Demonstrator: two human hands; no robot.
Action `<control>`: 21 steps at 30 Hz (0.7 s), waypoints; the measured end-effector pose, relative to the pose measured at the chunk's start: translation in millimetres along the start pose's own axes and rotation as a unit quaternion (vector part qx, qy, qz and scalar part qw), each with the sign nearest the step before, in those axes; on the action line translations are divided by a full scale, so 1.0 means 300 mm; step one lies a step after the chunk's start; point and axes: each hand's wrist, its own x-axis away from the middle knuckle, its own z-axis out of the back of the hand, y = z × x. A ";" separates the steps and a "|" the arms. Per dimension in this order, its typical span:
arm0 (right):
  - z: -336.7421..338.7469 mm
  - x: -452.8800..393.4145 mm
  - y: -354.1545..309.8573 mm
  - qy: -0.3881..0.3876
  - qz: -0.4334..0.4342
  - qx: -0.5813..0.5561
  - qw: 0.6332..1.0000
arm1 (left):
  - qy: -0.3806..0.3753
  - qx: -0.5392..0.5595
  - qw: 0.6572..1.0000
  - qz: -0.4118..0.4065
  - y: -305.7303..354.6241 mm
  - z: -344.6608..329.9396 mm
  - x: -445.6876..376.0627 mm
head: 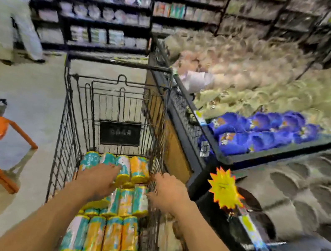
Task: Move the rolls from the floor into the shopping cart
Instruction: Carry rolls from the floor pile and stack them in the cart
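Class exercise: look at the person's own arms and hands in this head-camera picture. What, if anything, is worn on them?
Nothing that shows. Both forearms are bare up to the picture's lower edge, with no sleeves in view. The left hand and right hand wear no gloves, and no watch, ring or bracelet can be made out, though the picture is blurred.

Both arms bare, stretched fwd & down, forearms coming from bottom edge and nearly parallel. Left hand [100,177] palm down, fingers straight and a bit spread, tips pointing fwd. Right hand [167,191] also palm down, fingers look relaxed, but blurred, so exact finger pose is not sure. Hands near each other, not touching.
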 end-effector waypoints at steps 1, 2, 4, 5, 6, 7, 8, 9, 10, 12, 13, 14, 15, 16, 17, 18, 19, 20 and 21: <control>0.009 0.054 0.031 0.018 -0.023 -0.009 1.000 | 0.005 -0.007 1.000 -0.027 0.037 0.018 -0.002; 0.016 0.111 0.062 0.035 -0.051 -0.017 0.998 | 0.008 -0.017 0.998 -0.057 0.077 0.041 -0.001; 0.015 0.239 0.123 0.061 -0.113 -0.038 0.991 | 0.017 -0.043 0.992 -0.114 0.152 0.075 0.001; 0.005 0.309 0.151 0.075 -0.145 -0.054 0.985 | 0.021 -0.055 0.988 -0.143 0.195 0.092 0.009; -0.007 0.386 0.170 0.086 -0.178 -0.071 0.978 | 0.021 -0.070 0.983 -0.171 0.237 0.106 0.020; -0.023 0.471 0.183 0.097 -0.213 -0.085 0.968 | 0.020 -0.083 0.976 -0.202 0.287 0.116 0.032; -0.043 0.557 0.193 0.106 -0.246 -0.092 0.959 | 0.015 -0.094 0.968 -0.231 0.341 0.123 0.049; -0.066 0.648 0.198 0.113 -0.279 -0.098 0.949 | 0.009 -0.102 0.959 -0.263 0.401 0.124 0.068; -0.090 0.740 0.199 0.116 -0.312 -0.106 0.937 | 0.006 -0.106 0.949 -0.298 0.466 0.123 0.087; -0.149 0.935 0.197 0.122 -0.376 -0.127 0.910 | 0.007 -0.112 0.923 -0.368 0.612 0.098 0.141; -0.187 1.034 0.193 0.132 -0.408 -0.140 0.892 | 0.010 -0.119 0.908 -0.403 0.685 0.073 0.176; -0.229 1.134 0.184 0.143 -0.439 -0.154 0.874 | 0.013 -0.132 0.891 -0.435 0.756 0.045 0.221; -0.272 1.233 0.166 0.154 -0.468 -0.168 0.854 | 0.011 -0.148 0.872 -0.467 0.826 0.013 0.274; -0.317 1.332 0.143 0.166 -0.499 -0.179 0.832 | 0.005 -0.162 0.852 -0.498 0.895 -0.019 0.334; -0.368 1.428 0.115 0.179 -0.531 -0.187 0.807 | -0.003 -0.174 0.831 -0.528 0.961 -0.053 0.397; -0.417 1.524 0.082 0.185 -0.561 -0.192 0.783 | -0.010 -0.186 0.811 -0.555 1.027 -0.081 0.465; -0.465 1.615 0.047 0.187 -0.589 -0.198 0.761 | -0.012 -0.198 0.791 -0.579 1.094 -0.109 0.530; -0.511 1.707 0.009 0.186 -0.616 -0.206 0.737 | -0.013 -0.206 0.770 -0.604 1.159 -0.134 0.597; -0.561 1.799 -0.026 0.187 -0.640 -0.215 0.714 | -0.015 -0.212 0.748 -0.629 1.223 -0.165 0.666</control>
